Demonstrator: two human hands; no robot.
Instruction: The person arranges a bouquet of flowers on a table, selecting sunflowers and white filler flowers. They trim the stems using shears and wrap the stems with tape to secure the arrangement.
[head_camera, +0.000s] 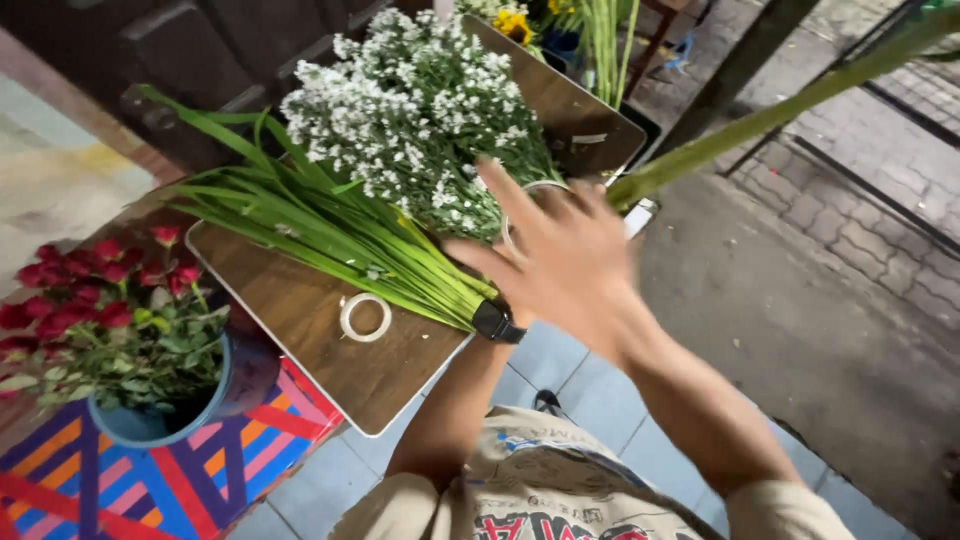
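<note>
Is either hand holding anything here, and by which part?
The right hand is spread open, blurred, gripping nothing. The left hand is hidden behind it; whether it holds the long green stem cannot be told.

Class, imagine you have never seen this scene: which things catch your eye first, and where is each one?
The big spray of small white flowers fills the top centre, lying on a wooden board beside long green leaves. In front, the right hand spreads open, blurred. At the left edge, red roses stand in a blue pot.
</note>
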